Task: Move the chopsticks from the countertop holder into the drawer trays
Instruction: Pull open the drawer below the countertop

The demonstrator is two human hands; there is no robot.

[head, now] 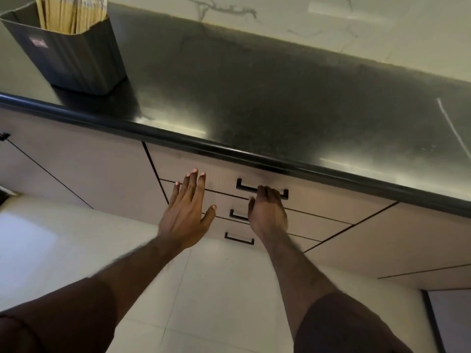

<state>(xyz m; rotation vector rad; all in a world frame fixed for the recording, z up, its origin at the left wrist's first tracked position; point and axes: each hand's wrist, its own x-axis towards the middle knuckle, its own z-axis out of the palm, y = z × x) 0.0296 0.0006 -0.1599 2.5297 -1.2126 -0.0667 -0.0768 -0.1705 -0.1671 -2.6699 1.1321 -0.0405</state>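
A dark grey ribbed holder stands at the far left of the black countertop, packed with several pale wooden chopsticks. Below the counter edge, the top drawer is closed, with a black bar handle. My right hand has its fingers curled over that handle. My left hand is flat and open, fingers spread, in front of the drawer face to the left of the handle; whether it touches the face is unclear. The drawer trays are hidden inside.
Two more closed drawers with black handles sit under the top one. Cabinet doors flank the drawers. A marble backsplash runs behind the counter. Pale floor tiles lie below.
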